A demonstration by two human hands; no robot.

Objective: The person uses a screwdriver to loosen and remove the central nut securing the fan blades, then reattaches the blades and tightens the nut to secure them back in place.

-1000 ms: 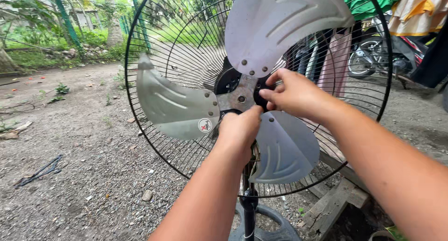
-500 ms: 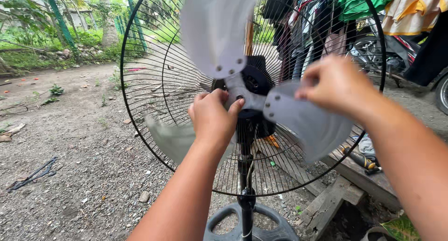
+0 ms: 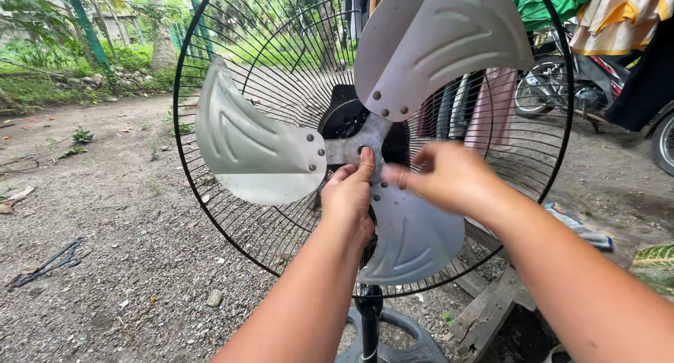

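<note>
Head view: left hand clenched, thumb on hub of three-bladed silver metal fan propeller; right hand just right, pinching, contents unclear.

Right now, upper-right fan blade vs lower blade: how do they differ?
The upper-right blade points up and right, fully in view, with nothing touching it. The lower blade hangs downward, its root hidden behind the left hand and right hand at the hub. Both are bare grey metal with pressed ribs, riveted to the hub arms, in front of the black wire guard.
</note>
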